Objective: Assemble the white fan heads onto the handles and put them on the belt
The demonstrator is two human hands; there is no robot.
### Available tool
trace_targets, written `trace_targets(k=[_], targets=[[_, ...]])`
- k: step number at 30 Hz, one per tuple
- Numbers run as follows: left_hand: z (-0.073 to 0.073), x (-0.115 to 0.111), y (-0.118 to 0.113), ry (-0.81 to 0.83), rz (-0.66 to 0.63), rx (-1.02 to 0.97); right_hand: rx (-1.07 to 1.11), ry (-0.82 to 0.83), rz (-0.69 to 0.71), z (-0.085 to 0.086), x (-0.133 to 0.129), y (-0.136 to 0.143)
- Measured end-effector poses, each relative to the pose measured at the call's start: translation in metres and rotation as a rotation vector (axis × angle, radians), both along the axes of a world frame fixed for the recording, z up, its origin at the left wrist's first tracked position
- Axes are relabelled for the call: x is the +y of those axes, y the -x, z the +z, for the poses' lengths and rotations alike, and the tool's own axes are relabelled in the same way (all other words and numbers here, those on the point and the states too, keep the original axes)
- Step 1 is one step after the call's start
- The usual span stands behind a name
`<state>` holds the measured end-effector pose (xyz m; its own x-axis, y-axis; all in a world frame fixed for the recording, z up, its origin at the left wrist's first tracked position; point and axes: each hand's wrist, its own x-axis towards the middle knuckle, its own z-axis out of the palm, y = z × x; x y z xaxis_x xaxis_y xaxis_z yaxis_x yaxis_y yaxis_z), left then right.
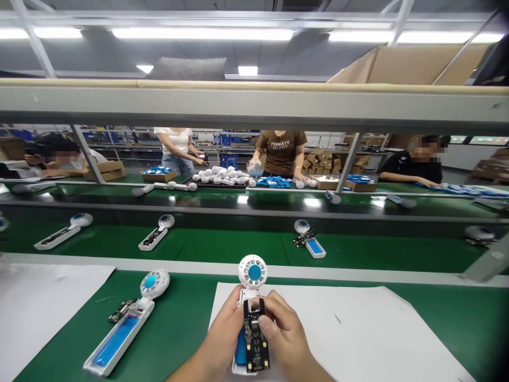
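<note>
My left hand [224, 335] is wrapped round the white handle of a small handheld fan [253, 271], whose round head with a blue centre points away from me. Between the thumb and fingers of my right hand [287, 333] is a black circuit board [256, 345], lying over the opened handle. Part of a blue battery shows beside the board's left edge. Where the board meets the handle near the fan's neck, my fingers hide the detail. To the left on the green bench rests a second opened fan [119, 331], its blue battery visible and its board hanging off the side.
White paper sheets [350, 323] cover parts of the green bench. Beyond a pale rail, opened fans [156, 233] lie on a green conveyor belt [222, 246]. Across it, several people work beside piled white parts [225, 175] and blue parts [276, 182]. A metal post [487, 257] stands at right.
</note>
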<state>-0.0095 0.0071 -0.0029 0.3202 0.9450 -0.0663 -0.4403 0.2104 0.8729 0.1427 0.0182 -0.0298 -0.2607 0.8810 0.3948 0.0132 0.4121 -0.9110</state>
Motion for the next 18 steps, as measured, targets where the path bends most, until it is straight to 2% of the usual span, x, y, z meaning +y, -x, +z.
trace_targets(k=[3, 8, 14, 18], targets=[[-0.002, -0.001, -0.003, 0.016, 0.035, -0.02, 0.064, -0.021, -0.016, -0.003, 0.0, 0.003], [0.0, -0.004, -0.004, -0.003, 0.0, -0.107, 0.113, 0.023, -0.06, -0.004, -0.004, 0.005], [0.004, -0.004, -0.001, -0.141, 0.085, 0.101, 0.109, 0.003, -0.032, 0.0, -0.01, 0.005], [-0.002, -0.006, -0.005, -0.098, 0.089, 0.0, 0.115, 0.075, -0.175, 0.008, -0.019, 0.013]])
